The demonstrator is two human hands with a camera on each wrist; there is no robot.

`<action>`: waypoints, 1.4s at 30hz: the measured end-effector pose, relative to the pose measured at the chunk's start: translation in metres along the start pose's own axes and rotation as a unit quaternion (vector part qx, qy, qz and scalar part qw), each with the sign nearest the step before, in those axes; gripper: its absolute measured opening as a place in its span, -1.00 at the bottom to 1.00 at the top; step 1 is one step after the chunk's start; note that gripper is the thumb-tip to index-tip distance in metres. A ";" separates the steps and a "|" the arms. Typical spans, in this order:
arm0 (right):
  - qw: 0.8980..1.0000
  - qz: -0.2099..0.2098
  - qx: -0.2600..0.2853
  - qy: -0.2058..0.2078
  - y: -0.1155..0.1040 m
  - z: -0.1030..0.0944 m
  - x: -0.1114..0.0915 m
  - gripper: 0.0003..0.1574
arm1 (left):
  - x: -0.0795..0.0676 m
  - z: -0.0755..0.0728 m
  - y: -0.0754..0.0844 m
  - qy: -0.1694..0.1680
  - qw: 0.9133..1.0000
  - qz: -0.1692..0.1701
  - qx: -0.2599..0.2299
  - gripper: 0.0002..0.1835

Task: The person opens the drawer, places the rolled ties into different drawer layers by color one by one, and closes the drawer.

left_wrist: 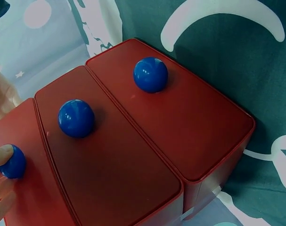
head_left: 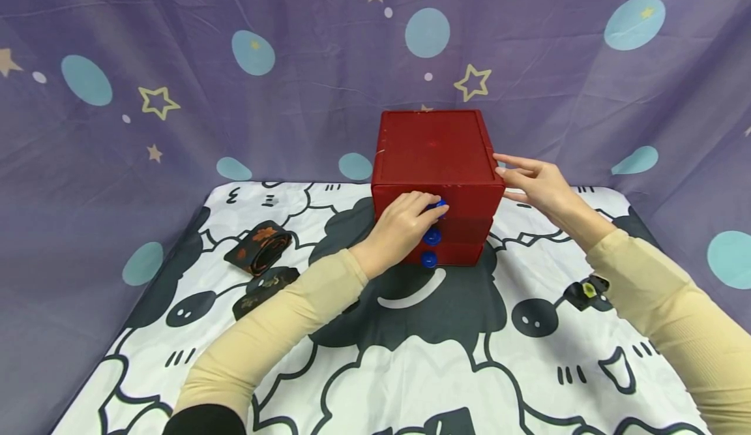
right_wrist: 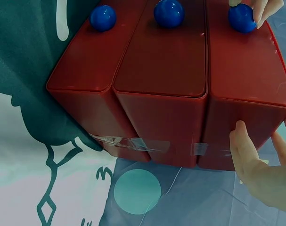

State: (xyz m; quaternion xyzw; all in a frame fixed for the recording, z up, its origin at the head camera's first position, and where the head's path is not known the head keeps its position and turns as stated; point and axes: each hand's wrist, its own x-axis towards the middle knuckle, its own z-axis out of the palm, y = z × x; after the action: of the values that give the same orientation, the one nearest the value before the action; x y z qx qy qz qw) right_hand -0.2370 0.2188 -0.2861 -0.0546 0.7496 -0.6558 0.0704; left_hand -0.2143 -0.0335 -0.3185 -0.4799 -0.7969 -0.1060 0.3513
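A red cabinet (head_left: 434, 148) of stacked drawers stands at the back of the table, with blue round knobs down its front. My left hand (head_left: 406, 223) is at the front and pinches the top knob (left_wrist: 16, 165) between thumb and fingers. Below it, the middle knob (left_wrist: 77, 118) and bottom knob (left_wrist: 151, 75) are untouched. All the drawer fronts look flush. On the cabinet's right side, my right hand (head_left: 542, 186) rests its nearly straight fingertips near the top edge. In the right wrist view, strips of clear tape (right_wrist: 154, 145) cross the cabinet's side.
Left of the cabinet lies a rolled dark band (head_left: 260, 249) with an orange leaf pattern. Closer in is another dark patterned roll (head_left: 266, 289), partly behind the left sleeve. A small dark item with yellow (head_left: 587, 291) lies by the right sleeve. A purple curtain (head_left: 328, 63) hangs behind.
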 end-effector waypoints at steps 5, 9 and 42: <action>1.000 -0.005 0.001 -0.004 0.001 0.000 0.000 -0.28 | -0.001 0.001 0.000 0.002 1.000 -0.003 0.002 -0.71; 1.000 -0.006 0.007 -0.002 0.001 -0.001 0.000 -0.28 | -0.002 0.002 0.001 0.005 1.000 -0.001 0.006 -0.71; 1.000 -0.002 -0.006 -0.002 0.000 0.000 0.000 -0.27 | -0.019 -0.009 0.019 0.065 0.997 0.027 0.006 -0.74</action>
State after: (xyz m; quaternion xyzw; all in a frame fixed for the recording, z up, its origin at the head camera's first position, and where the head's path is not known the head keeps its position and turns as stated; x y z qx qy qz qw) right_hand -0.2369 0.2187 -0.2864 -0.0583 0.7535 -0.6511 0.0700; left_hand -0.1883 -0.0413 -0.3274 -0.4913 -0.7596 -0.1229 0.4081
